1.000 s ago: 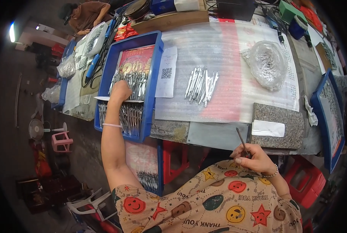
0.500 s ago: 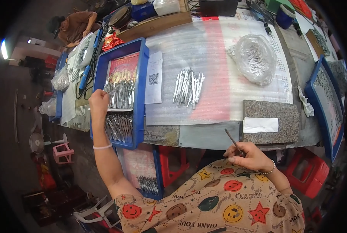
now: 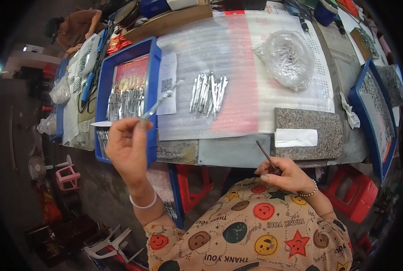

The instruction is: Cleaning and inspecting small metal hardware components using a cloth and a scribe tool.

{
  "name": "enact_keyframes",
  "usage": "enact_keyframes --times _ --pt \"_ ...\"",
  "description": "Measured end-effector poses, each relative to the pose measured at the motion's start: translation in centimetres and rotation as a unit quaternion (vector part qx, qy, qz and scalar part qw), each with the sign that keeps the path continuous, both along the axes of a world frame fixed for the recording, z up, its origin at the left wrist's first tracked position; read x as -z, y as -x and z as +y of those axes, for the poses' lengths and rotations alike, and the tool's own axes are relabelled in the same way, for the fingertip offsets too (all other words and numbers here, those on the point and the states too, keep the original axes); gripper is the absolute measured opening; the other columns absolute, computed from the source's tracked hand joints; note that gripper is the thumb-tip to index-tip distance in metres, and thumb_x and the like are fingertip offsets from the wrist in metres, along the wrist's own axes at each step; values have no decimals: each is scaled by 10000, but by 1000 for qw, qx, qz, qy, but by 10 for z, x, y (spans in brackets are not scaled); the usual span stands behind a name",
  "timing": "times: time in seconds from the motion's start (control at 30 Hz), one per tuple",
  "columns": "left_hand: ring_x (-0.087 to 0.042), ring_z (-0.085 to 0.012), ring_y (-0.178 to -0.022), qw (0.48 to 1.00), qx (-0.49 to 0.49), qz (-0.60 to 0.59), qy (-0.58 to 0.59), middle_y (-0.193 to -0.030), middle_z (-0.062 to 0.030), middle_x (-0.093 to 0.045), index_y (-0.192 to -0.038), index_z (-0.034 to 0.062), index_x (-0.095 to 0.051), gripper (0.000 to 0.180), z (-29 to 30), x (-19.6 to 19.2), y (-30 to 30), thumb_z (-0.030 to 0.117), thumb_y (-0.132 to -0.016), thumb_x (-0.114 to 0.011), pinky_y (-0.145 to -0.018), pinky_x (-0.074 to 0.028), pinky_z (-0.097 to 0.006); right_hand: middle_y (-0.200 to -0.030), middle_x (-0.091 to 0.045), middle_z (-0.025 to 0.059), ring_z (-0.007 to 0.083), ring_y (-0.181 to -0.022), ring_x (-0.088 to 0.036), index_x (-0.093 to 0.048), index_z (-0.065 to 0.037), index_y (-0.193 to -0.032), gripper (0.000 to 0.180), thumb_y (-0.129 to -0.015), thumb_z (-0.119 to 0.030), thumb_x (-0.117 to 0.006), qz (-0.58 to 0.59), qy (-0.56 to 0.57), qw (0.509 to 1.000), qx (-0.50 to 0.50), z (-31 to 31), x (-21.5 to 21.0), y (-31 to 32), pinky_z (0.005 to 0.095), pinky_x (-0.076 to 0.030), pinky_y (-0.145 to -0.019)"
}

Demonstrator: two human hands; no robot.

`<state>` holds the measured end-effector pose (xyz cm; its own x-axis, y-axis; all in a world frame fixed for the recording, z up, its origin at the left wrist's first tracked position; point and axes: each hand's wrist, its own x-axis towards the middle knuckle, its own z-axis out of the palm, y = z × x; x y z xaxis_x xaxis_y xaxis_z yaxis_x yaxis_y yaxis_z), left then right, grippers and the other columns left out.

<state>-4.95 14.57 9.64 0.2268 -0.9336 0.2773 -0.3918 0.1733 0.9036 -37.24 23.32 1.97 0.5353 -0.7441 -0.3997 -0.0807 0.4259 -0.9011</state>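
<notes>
Nearest to us, our right hand (image 3: pixel 286 175) sits low against the patterned shirt, fingers pinched shut around a thin dark rod (image 3: pixel 265 156) that angles up and away toward the table edge. Over on the left, our left hand (image 3: pixel 128 147) is raised, thumb and fingers closed on one slim silver piece (image 3: pixel 158 103), its far end pointing up to the right above the rim of the blue tray (image 3: pixel 152 81). That tray, just beyond the hand, holds rows of more silver pieces (image 3: pixel 127 103). A little farther and to the right, a loose bunch of the same metal parts (image 3: pixel 208 92) lies on the foam sheet (image 3: pixel 255 67), with a grey stone slab (image 3: pixel 316 131) at the near right. Farthest out, a clear bag (image 3: pixel 289 58) of parts rests on the sheet. The risk as we judge it: the grip on that silver piece is only a fingertip pinch near one end, so a twist could let it slip and drop off the near table edge, past the tray. The dark rod's tip, held free in the air, could also jab the table edge.
</notes>
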Motion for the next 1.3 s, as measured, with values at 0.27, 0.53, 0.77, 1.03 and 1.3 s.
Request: enact_keyframes --times 0.27,0.53,0.77,1.03,1.3 --pt "-600 -118 -763 963 145 226 -30 -879 -84 -608 -934 -27 -553 135 35 41 52 -119 -837 -573 -717 -502 -231 -776 -633 19 36 -596 -533 -612 11 -1016 166 -891 -98 -608 39 47 984 168 -12 -23 41 181 -415 -500" --pt "-552 -108 -780 908 217 341 -108 -890 -63 -571 -921 -30 -603 136 61 74 84 -111 -813 -621 -707 -450 -213 -770 -637 29 51 -594 -529 -617 23 -993 150 -897 -90 -598 233 286 891 263 -106 -36 94 197 -411 -500" --pt "-507 -85 -786 905 200 355 -126 -881 -28 -548 -925 -22 -630 126 83 86 91 -82 -820 -665 -710 -404 -192 -913 -658 163 314 -840 -636 -645 -24 -998 191 -827 -68 -571 450 454 768 45 -204 13 93 412 -488 -770" --pt "-517 -73 -782 902 178 360 -159 -890 -16 -545 -938 -25 -626 105 90 102 82 -72 -846 -646 -707 -415 -181 -927 -641 168 356 -931 -608 -632 -31 -922 169 -792 -65 -529 588 428 686 -23 -230 35 81 461 -486 -792" --pt "-507 -67 -762 874 209 400 -181 -898 -14 -533 -944 -26 -624 99 85 107 91 -69 -856 -639 -679 -398 -175 -943 -623 170 357 -930 -601 -603 -14 -899 149 -770 -45 -536 580 436 687 -39 -234 37 82 465 -484 -791"
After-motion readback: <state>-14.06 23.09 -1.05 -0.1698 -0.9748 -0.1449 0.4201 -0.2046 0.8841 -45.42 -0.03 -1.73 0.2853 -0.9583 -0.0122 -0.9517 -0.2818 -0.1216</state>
